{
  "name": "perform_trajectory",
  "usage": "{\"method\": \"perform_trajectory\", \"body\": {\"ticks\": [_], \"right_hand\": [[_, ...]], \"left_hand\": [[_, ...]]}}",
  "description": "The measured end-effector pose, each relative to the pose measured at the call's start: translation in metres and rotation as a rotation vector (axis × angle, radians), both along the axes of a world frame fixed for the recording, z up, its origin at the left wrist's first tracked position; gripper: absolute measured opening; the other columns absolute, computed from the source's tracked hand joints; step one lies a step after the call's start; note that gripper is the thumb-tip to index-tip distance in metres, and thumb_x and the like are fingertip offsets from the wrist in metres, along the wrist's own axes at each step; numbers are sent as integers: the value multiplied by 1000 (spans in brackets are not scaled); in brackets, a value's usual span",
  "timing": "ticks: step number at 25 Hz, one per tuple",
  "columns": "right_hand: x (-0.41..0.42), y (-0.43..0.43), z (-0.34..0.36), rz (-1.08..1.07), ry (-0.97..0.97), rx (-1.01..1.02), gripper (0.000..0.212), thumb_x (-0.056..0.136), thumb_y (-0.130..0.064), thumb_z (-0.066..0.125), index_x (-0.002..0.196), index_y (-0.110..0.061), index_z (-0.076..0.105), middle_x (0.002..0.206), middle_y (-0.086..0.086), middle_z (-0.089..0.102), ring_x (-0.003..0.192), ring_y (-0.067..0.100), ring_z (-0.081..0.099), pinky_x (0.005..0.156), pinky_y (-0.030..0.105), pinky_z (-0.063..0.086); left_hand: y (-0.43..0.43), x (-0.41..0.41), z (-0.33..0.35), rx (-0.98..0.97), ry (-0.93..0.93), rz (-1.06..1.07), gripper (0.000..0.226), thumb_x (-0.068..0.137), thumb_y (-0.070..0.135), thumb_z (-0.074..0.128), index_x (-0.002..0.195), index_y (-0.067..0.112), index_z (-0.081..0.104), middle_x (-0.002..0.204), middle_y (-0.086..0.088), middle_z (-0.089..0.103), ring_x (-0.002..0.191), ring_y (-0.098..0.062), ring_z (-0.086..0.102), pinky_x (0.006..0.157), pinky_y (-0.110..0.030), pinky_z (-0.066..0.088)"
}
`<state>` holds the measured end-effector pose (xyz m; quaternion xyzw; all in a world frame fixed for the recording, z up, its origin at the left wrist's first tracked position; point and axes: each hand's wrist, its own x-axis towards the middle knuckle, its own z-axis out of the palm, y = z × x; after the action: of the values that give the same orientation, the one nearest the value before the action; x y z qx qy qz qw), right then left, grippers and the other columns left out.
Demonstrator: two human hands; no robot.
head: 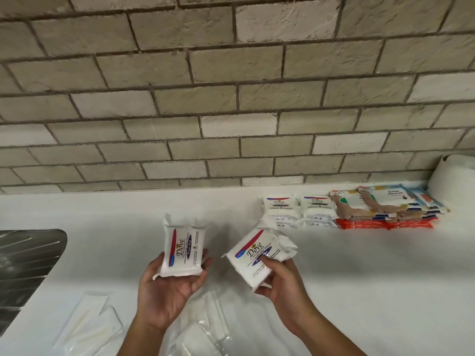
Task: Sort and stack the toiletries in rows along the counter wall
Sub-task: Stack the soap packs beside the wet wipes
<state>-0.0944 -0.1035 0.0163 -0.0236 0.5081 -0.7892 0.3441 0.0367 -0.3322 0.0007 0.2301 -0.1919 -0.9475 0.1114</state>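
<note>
My left hand (171, 291) holds a white Dove pack (183, 249) upright above the counter, fingers curled round its sides. My right hand (281, 283) grips a second white Dove pack (257, 255), tilted, with the thumb over its label. By the wall at the right stand two stacks of Dove packs (299, 211). Beside them lie stacked colourful wipe packs (385, 209), the lowest ones red-orange.
The white counter (359, 278) runs along a brick-tile wall (231, 98). A steel sink (25, 265) is at the left. Thin white sachets (87, 322) and clear plastic packets (205, 327) lie near me. A white rounded object (455, 176) stands at the far right.
</note>
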Motion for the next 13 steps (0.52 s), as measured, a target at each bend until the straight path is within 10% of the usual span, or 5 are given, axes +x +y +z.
{"method": "perform_trajectory", "body": {"ticks": [3, 9, 13], "right_hand": [[-6, 5, -2, -39, 18, 13, 57, 72, -25, 70, 127, -16, 61, 112, 15, 76, 92, 28, 72, 67, 38, 56], [-35, 24, -7, -175, -31, 18, 39, 90, -9, 69, 127, -14, 60, 114, 16, 76, 98, 36, 75, 76, 43, 58], [-66, 41, -10, -340, -41, 146, 29, 93, -7, 69, 121, -15, 63, 111, 15, 77, 94, 37, 75, 72, 41, 60]], "left_hand": [[15, -10, -1, -33, 82, -106, 65, 103, 52, 18, 155, 14, 12, 162, -25, 6, 152, -49, -2, 123, -59, 3], [54, -54, 13, -168, 21, -72, 54, 79, 15, 59, 130, -3, 61, 130, -27, 62, 119, -53, 57, 98, -67, 45], [66, -99, 23, -294, -208, -147, 24, 82, 13, 61, 103, 9, 72, 94, -16, 69, 67, -31, 62, 69, -43, 55]]}}
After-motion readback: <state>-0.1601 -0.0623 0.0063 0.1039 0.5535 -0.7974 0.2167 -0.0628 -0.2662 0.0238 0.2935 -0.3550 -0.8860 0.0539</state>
